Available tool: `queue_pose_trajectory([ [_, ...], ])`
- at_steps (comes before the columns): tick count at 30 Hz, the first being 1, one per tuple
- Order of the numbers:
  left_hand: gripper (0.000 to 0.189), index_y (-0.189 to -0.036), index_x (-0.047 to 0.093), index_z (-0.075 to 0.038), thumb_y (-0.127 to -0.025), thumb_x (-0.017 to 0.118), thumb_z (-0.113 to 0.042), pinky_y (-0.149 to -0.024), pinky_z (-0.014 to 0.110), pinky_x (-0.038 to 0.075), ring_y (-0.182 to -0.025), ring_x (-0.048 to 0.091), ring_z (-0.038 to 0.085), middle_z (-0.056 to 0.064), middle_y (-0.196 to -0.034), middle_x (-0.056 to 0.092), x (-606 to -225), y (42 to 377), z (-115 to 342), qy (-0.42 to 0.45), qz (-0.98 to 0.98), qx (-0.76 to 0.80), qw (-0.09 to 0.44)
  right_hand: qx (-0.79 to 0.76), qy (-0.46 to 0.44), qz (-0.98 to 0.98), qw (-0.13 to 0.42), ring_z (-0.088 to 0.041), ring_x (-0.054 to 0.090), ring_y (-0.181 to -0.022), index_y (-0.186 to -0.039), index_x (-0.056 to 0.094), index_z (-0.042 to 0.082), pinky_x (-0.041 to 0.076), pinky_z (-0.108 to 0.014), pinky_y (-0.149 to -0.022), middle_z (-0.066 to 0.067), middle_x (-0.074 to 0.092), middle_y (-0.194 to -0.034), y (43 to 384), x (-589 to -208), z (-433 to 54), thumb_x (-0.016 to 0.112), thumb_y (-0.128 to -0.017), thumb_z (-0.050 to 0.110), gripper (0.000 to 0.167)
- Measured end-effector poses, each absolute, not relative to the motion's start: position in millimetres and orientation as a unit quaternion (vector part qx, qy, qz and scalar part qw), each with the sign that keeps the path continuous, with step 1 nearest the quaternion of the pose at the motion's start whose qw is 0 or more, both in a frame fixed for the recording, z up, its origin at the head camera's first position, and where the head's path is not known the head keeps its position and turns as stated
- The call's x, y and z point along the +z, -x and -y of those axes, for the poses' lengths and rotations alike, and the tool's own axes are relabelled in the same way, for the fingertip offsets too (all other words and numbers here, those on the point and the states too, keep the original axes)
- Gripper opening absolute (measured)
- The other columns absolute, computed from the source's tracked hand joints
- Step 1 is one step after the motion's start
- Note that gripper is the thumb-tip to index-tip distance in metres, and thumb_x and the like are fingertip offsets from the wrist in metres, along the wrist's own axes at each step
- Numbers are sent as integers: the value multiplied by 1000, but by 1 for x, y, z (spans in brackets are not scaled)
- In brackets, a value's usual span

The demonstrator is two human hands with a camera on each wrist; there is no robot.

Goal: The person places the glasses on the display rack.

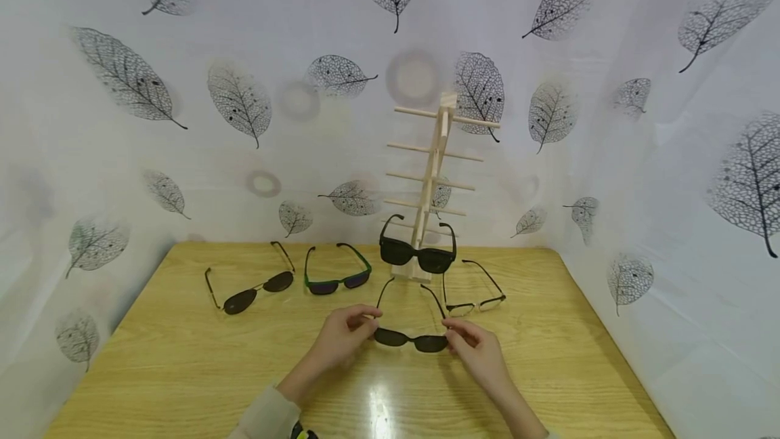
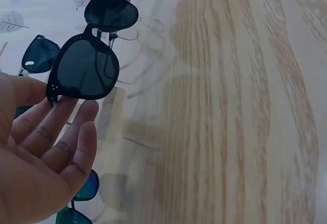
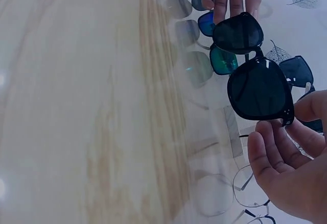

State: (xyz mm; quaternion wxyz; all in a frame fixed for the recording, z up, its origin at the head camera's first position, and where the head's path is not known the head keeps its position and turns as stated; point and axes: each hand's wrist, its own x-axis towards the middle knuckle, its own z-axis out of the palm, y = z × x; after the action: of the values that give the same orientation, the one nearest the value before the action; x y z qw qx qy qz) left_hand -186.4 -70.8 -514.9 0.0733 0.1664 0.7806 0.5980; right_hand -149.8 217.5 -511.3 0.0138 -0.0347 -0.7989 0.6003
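Observation:
Black sunglasses [image 1: 430, 343] with dark lenses are held up between both hands, temples spread and pointing toward the back. My left hand [image 1: 349, 335] pinches them at the left hinge between thumb and index finger. At the opposite hinge, my right hand [image 1: 478, 352] grips the frame the same way. Both wrist views show the lenses facing me, joined by a keyhole-shaped bridge. Behind them, a wooden rack [image 1: 434, 161] with several crossbars leans slightly right, and another pair of black sunglasses [image 1: 435, 261] sits low on it.
Aviator sunglasses [image 1: 240, 301] and green-framed sunglasses [image 1: 323, 287] lie on the table's left half. Clear-lensed eyeglasses [image 1: 492, 303] rest right of the rack's base [image 1: 402, 272]. A leaf-printed white curtain [image 1: 341, 12] surrounds the wooden table [image 1: 201, 371].

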Motion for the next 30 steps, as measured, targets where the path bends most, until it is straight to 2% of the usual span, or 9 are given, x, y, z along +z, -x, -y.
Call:
queue_pose_trajectory([
  [7,26,-125,75,-4,-103,69,-18,-66,24,54,-85,75,17,9,-99,80,-502,181,72,-157,-780,600,81,588,29,808,27,-21,73,-76,-120,77,-1,63,-31,-71,-22,76,-108,146,-503,-219,70,-101,8,22],
  [11,22,-122,76,-8,-103,69,-16,-64,24,54,-85,76,23,8,-98,80,-492,177,74,-158,-779,601,85,582,27,812,36,-17,72,-74,-117,78,0,62,-32,-70,-24,76,-111,142,-495,-218,72,-100,10,21],
  [14,21,-121,77,-9,-103,69,-16,-64,24,53,-85,76,30,9,-96,80,-484,174,76,-162,-778,601,85,579,24,814,45,-14,71,-72,-115,80,3,61,-31,-68,-20,77,-104,140,-488,-217,73,-100,12,19],
  [16,22,-122,77,-9,-103,69,-17,-67,25,54,-85,76,31,9,-96,80,-479,172,77,-165,-777,601,86,580,22,813,49,-13,70,-72,-113,80,4,59,-30,-65,-16,77,-98,138,-485,-217,74,-99,12,17],
  [23,25,-123,76,-9,-103,70,-23,-75,26,57,-82,74,14,10,-99,79,-464,165,80,-176,-769,608,93,589,8,806,59,-12,69,-71,-111,81,6,51,-26,-57,-7,76,-87,131,-472,-216,74,-99,12,15],
  [26,26,-123,75,-8,-103,70,-23,-74,26,56,-81,73,12,10,-98,79,-458,162,82,-184,-767,608,89,590,-1,805,63,-11,68,-71,-111,81,7,50,-25,-56,-7,75,-87,128,-466,-216,74,-99,13,15],
  [30,26,-123,75,-7,-103,70,-23,-73,26,56,-80,73,11,11,-97,79,-450,159,83,-190,-766,608,85,591,-16,804,68,-11,69,-73,-112,80,6,55,-26,-62,-5,76,-90,124,-460,-217,74,-99,13,16],
])
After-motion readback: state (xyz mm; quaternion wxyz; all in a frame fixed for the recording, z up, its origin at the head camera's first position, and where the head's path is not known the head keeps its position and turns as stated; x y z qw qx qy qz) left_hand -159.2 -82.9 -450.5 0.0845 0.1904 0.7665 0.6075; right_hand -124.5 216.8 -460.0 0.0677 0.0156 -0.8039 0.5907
